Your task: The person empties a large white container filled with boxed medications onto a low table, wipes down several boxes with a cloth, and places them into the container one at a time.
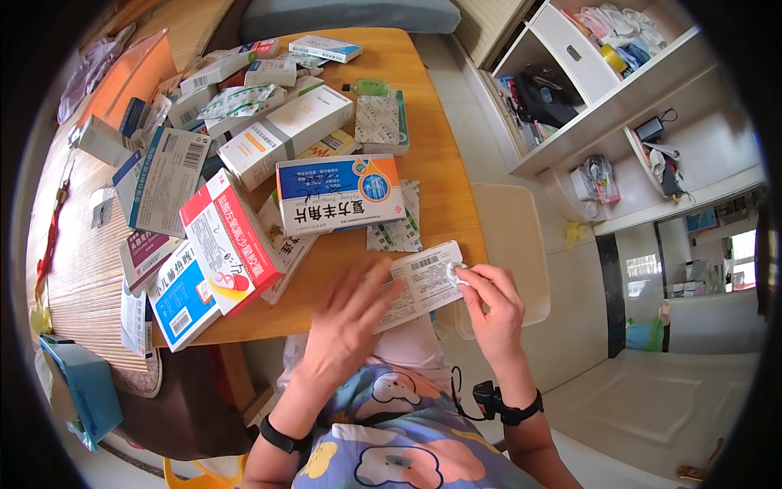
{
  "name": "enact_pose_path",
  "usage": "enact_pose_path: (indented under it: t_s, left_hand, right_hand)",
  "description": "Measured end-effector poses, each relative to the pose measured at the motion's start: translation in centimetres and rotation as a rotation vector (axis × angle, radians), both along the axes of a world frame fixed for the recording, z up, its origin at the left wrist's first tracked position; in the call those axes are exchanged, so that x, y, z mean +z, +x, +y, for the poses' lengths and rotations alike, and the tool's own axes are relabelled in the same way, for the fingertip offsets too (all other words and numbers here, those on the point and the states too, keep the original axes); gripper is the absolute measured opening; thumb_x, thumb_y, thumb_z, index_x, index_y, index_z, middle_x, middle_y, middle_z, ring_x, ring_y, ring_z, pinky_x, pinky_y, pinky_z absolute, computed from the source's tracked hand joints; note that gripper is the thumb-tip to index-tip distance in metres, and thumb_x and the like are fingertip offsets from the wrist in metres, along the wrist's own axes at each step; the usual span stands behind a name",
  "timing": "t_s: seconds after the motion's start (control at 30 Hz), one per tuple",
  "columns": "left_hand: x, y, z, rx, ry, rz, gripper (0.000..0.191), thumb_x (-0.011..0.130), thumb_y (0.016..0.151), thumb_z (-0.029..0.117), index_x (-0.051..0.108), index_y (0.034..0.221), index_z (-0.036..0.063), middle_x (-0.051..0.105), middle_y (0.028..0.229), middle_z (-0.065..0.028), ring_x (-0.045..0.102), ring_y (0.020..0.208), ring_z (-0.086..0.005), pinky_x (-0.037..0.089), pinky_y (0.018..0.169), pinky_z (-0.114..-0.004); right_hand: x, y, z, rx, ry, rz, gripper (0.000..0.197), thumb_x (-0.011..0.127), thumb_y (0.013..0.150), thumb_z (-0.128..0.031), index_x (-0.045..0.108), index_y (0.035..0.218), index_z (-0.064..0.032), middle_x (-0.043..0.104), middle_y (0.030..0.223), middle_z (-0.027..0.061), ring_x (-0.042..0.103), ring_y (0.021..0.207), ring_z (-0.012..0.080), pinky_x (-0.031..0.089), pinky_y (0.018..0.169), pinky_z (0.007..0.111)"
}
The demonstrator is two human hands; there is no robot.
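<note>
My right hand [493,297] pinches a small crumpled white wad [454,272] against the right end of a flat white printed medicine box [424,278]. Over the left part of that box is my left hand [354,305], slightly blurred, its fingers stretched; whether it touches the box I cannot tell. The box lies at the near edge of the wooden table [449,214]. Beyond it lie a blue, white and orange medicine box [339,194] and a blister pack [397,235]. A red and white capsule box [229,244] rests to the left.
Many medicine boxes and blister packs are heaped on the table's left side, with a small green bottle [370,87] farther back. A pale plastic stool [519,244] stands right of the table. A blue bin [85,391] is at the lower left, and open shelves [611,122] at the right.
</note>
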State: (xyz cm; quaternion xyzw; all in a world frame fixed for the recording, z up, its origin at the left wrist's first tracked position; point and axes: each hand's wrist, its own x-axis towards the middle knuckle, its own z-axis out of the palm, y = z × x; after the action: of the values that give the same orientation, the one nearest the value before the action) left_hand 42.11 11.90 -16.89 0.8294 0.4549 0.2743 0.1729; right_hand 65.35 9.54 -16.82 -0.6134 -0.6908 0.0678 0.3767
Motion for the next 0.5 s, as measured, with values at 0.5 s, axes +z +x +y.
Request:
enact_pose_path:
  t_s: [0.5]
  left_hand:
    - [-0.5, -0.4, -0.5, 0.042, -0.197, -0.262, 0.049, 0.061, 0.074, -0.009, 0.067, 0.12, 0.0091, 0.07, 0.115, -0.0131, 0.068, 0.102, -0.0314, 0.056, 0.086, -0.037]
  right_hand:
    - [4.5, -5.7, 0.5, 0.377, 0.16, -0.062, 0.041, 0.069, 0.076, -0.002, 0.068, 0.117, -0.001, 0.062, 0.109, 0.0106, 0.061, 0.09, 0.0258, 0.053, 0.078, 0.036]
